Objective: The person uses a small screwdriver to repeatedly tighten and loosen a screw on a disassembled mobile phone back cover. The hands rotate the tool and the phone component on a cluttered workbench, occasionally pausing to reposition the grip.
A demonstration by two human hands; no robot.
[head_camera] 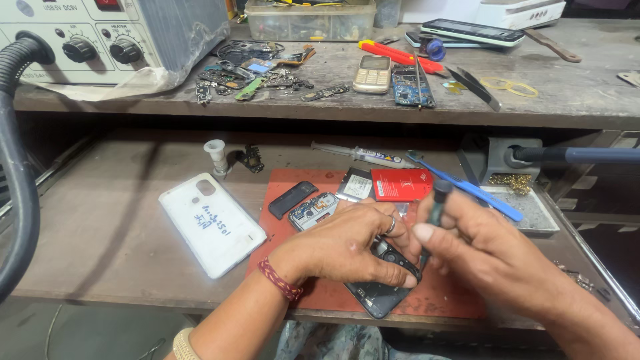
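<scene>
Head view: at lower centre, the left hand [347,250] presses a dark opened phone [380,293] flat on the red mat [453,300], long axis diagonal. The right hand [480,250] grips a screwdriver [437,203] upright above it.

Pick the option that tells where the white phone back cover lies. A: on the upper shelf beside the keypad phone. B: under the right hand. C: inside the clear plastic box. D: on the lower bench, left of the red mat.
D: the white back cover lies flat on the lower bench, its right edge at the red mat, left of the left hand.
</scene>
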